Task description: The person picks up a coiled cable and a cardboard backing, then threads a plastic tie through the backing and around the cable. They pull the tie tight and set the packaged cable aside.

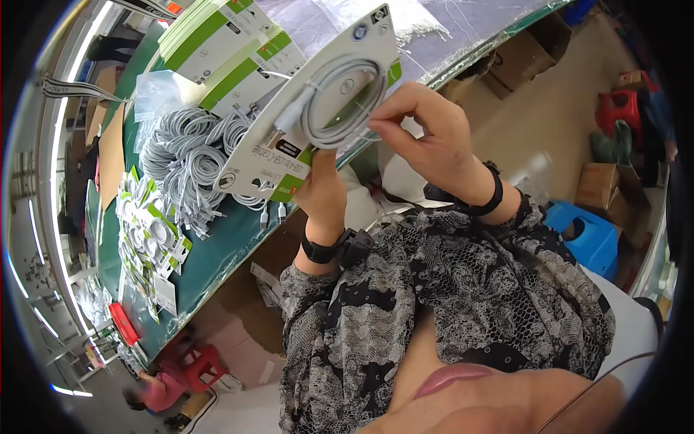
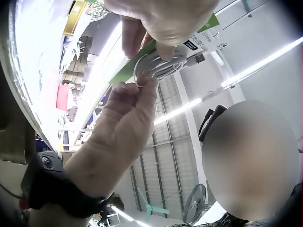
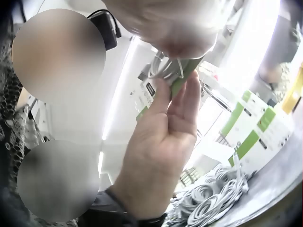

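Note:
A white and green card [image 1: 249, 155] with a coiled grey cable [image 1: 312, 116] on its face is held up over the table edge. My left hand [image 1: 323, 194] grips the card at its lower edge, thumb at the front by the coil. At the coil's right side, my right hand [image 1: 434, 137] pinches a thin white tie between thumb and forefinger. In the left wrist view the cable's connector [image 2: 195, 59] points away from the coil. The right wrist view shows my left hand [image 3: 161, 142] with its thumb on the front and fingers behind the card.
A pile of coiled grey cables [image 1: 189, 155] lies on the green table [image 1: 210, 264], beside stacks of green and white cards [image 1: 242, 79]. Packaged cables [image 1: 148, 235] lie nearer the left. Red stools, a blue plastic item [image 1: 589, 239] and cardboard boxes stand on the floor.

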`<state>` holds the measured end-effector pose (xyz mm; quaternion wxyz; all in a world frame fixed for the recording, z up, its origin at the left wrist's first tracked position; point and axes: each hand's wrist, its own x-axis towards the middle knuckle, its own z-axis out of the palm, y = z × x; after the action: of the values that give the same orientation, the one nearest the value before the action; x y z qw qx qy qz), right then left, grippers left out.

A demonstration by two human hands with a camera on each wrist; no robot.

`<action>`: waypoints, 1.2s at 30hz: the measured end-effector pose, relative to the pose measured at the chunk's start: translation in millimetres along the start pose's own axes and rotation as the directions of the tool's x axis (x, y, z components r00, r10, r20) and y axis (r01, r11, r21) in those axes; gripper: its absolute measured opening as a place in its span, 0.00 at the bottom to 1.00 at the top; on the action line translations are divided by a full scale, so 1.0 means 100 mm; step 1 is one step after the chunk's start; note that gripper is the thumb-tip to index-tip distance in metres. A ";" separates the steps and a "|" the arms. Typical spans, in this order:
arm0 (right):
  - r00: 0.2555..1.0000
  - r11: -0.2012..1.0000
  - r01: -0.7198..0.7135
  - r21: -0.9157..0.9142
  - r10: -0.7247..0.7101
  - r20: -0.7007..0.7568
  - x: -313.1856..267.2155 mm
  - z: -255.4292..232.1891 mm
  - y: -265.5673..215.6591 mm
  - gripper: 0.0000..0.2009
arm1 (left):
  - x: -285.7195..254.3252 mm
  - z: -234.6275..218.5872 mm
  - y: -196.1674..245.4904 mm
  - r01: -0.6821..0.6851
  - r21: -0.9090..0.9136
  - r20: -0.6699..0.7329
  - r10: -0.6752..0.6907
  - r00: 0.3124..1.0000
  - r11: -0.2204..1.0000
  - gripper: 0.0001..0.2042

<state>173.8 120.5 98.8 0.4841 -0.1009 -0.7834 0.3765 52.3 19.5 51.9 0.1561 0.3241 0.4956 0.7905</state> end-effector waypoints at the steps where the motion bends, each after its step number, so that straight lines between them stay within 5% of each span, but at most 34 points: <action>1: 1.000 1.000 -0.009 0.001 0.009 -0.006 0.02 -0.01 -0.04 0.08 | -0.01 -0.01 -0.01 0.008 0.005 0.006 -0.008 1.000 1.000 0.20; 4: 0.999 0.996 0.041 -0.075 -0.040 0.015 0.08 0.00 -0.15 0.09 | -0.04 -0.03 -0.02 0.078 0.007 -0.061 -0.077 0.995 0.997 0.23; 7: 0.997 0.998 -0.056 0.011 0.057 -0.060 0.11 0.05 -0.19 0.09 | -0.03 -0.03 -0.02 0.051 0.006 -0.018 -0.051 0.999 0.999 0.21; 9: 0.958 0.929 0.269 -0.254 -0.286 -0.031 0.16 0.06 -0.02 0.09 | -0.03 0.02 -0.03 0.048 -0.110 0.011 -0.047 0.999 0.993 0.14; 10: 0.958 0.929 0.267 -0.256 -0.284 -0.031 0.15 0.08 0.02 0.09 | -0.02 0.03 -0.04 0.050 -0.111 0.013 -0.049 0.999 0.993 0.14; 12: 0.985 0.954 0.153 -0.258 -0.125 0.120 0.12 0.11 0.08 0.07 | -0.02 0.03 -0.06 0.270 -0.224 -0.045 -0.287 0.957 0.937 0.13; 18: 0.998 0.969 0.027 -0.247 -0.010 0.069 0.07 0.12 0.04 0.04 | -0.01 0.00 -0.13 0.234 -0.268 0.099 -0.215 0.972 0.934 0.15; 28: 0.985 0.918 0.138 -0.373 -0.086 0.151 0.07 0.09 0.04 0.04 | -0.02 -0.03 -0.14 0.222 -0.266 0.108 -0.200 0.974 0.938 0.15; 34: 0.989 0.954 0.071 -0.292 -0.030 0.142 0.10 0.05 0.00 0.04 | 0.00 -0.01 -0.15 0.189 -0.277 0.063 -0.178 0.982 0.942 0.14; 36: 0.971 0.996 -0.042 0.080 0.022 0.237 0.10 0.01 -0.04 0.03 | 0.01 -0.05 -0.17 0.197 -0.332 0.013 -0.204 0.979 0.923 0.14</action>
<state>168.6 123.1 108.2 0.3853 -0.0473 -0.8171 0.4263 47.0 24.2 35.4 0.2829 0.2325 0.3879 0.8459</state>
